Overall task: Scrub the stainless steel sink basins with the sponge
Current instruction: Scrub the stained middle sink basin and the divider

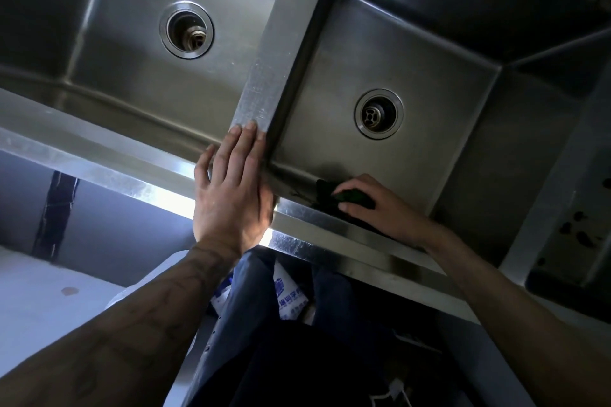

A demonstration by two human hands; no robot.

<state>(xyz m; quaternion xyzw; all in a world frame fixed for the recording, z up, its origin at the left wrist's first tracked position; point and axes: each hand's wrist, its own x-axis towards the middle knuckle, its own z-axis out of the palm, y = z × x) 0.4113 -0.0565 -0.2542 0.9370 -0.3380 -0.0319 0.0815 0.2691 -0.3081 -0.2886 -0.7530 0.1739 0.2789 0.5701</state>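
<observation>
Dull grey steel basins (pixel 380 53), dark green sponge (pixel 352 196), blue garment (pixel 244 301) with white printed label (pixel 291 299)

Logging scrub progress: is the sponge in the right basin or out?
In: right hand grips sponge against the right basin near wall.

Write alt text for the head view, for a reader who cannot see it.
A person's right hand holds a dark green sponge against the near edge of the stainless right basin. The left hand rests flat where the divider between two basins meets the front rim.
</observation>
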